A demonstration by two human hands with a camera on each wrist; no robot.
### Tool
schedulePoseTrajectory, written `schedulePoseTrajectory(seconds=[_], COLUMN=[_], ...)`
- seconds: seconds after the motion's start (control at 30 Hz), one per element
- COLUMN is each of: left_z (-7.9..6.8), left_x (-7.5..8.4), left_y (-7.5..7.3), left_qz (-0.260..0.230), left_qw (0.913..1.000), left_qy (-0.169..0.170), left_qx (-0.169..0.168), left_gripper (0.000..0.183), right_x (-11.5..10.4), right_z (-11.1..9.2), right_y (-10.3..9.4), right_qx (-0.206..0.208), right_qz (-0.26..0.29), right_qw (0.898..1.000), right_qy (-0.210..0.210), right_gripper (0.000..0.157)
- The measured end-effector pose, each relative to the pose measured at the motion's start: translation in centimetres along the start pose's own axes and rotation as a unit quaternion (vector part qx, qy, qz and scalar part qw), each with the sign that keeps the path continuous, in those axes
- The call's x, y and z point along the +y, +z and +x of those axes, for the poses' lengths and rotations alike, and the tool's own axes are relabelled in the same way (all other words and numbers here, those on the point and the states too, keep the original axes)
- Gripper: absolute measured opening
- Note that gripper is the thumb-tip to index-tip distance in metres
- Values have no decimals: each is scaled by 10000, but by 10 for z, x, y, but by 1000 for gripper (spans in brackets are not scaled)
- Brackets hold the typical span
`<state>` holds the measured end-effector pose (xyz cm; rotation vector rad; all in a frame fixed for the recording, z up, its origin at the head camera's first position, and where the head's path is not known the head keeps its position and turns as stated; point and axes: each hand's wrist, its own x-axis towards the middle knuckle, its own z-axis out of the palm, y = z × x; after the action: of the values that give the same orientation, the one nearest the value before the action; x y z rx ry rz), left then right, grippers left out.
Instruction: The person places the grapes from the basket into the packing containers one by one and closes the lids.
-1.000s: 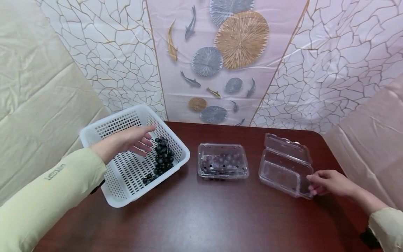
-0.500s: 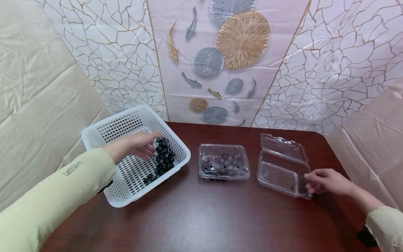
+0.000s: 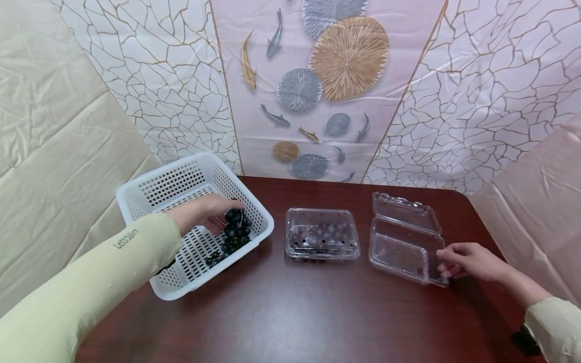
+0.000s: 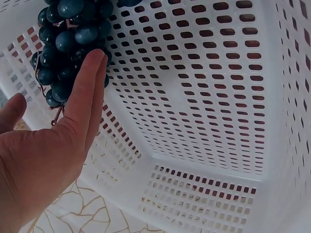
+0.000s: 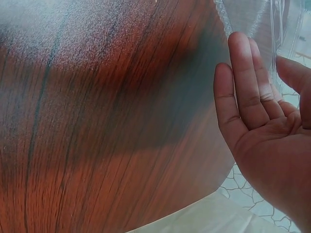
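Note:
My left hand reaches into a white perforated plastic basket on the left. Beneath it lies a bunch of dark grapes. The left wrist view has straight fingers alongside the grapes, the thumb standing apart from them. On the right, my right hand pinches the near right corner of a clear plastic clamshell container, whose lid is swung back. The right wrist view shows the plastic between thumb and fingers of that hand; the exact contact is partly hidden.
A second clear clamshell, closed with grapes inside, sits mid-table. The dark red-brown wooden table backs onto a patterned cloth wall. Beige cloth hangs at both sides.
My left hand has moved right and down, from above the basket to the grapes. The right hand and the lidded container have shifted slightly left.

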<state>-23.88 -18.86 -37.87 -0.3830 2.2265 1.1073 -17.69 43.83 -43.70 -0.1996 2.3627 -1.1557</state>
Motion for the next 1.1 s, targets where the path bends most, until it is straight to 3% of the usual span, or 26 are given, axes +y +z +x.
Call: schedulePoseTrajectory(seconds=[0.53, 0.77, 1.1], left_z=[20, 26, 29], left_x=[0, 0, -5], left_y=[12, 11, 1], left_qz=[581, 509, 222], left_qw=[9977, 9979, 9997], left_qy=[-198, -242, -96], left_qx=[287, 325, 76], left_gripper=[86, 73, 66], right_x=[-1, -1, 1], right_z=[2, 2, 4], right_y=[3, 2, 2], right_qx=[84, 108, 72], right_qz=[6, -50, -21], right_qw=[10000, 9999, 10000], right_qy=[23, 49, 6], right_gripper=[32, 33, 34])
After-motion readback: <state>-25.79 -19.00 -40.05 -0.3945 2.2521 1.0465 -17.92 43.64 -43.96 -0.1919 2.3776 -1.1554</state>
